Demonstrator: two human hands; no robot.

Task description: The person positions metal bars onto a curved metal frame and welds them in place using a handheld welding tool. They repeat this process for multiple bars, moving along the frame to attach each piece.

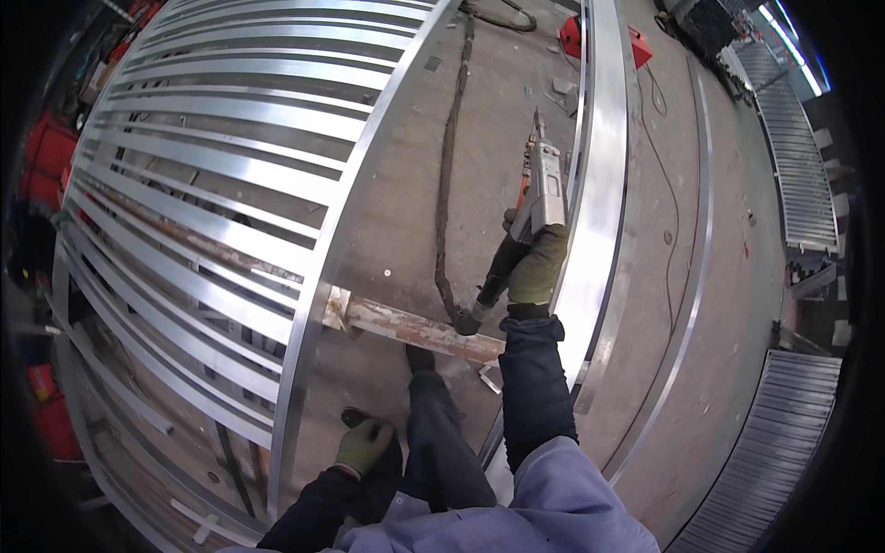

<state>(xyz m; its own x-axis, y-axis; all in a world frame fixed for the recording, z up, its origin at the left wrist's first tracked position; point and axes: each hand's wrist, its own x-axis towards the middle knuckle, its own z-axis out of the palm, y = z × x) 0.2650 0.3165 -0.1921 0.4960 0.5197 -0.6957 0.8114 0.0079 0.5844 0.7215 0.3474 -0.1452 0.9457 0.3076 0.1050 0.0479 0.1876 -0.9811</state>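
Note:
My right hand (538, 267), in an olive glove, is wrapped round the black handle of a silver welding gun (548, 189). The gun's thin nozzle points away from me, just left of a long shiny metal beam (599, 175). From the handle's lower end a thick dark sleeved cable (446, 184) runs off along the floor to the far side. My left hand (361, 449), gloved in the same way, rests by my bent knee with its fingers loosely out and nothing visible in them. Beside it lies a large slatted metal panel (304, 304).
A rust-marked crossbar (419, 330) spans between the panel and the beam in front of my legs. A red case (638, 48) sits past the beam's far end. Thin cables and a long strip (687, 313) lie on the floor to the right. More slatted panels (770, 452) stand along the right side.

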